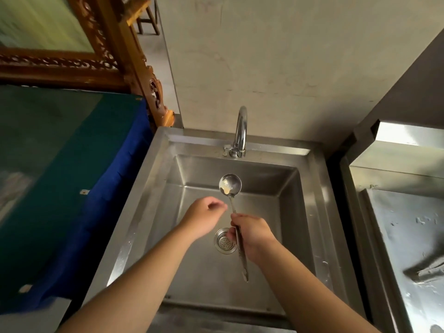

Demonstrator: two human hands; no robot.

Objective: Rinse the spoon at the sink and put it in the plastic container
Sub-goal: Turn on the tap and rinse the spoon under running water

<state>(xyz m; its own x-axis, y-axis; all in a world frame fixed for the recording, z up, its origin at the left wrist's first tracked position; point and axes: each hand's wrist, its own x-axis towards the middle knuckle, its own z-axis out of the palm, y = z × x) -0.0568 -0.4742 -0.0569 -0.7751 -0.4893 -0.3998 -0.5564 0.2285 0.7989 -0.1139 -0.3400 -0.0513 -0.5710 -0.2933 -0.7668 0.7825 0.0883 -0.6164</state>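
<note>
Setting: plain beige wall (288, 56) is seen behind a stainless steel sink (153, 188); a carved wooden frame (134, 68) stands at the upper left; a blue cloth (108, 188) is draped over something just left of the sink; a second steel surface (408, 236) lies to the right, wet with droplets
Sink: a deep square basin is shown; a round strainer drain (222, 243) sits in its floor, partly hidden by the right hand; the basin looks dry apart from some drops on the right rim
Tap: a curved chrome tap (241, 131) is mounted at the middle of the back rim; no water is seen running
Spoon: a long-handled metal spoon (230, 185) is held over the basin, bowl pointing away toward the tap and facing up; a pale creamy residue is seen on the near-left part of the bowl; the handle end projects below the right hand toward the viewer
Right hand: the right hand (252, 234) is closed around the middle of the spoon handle, the grip firm with fingers curled over it
Left hand: the left hand (204, 217) is held over the basin just left of the handle; its grip is loosely curled and holds nothing; thumb and fingertips are drawn together, near the handle but apart from it
Forearms: both bare forearms are extended from the bottom edge over the front rim
</note>
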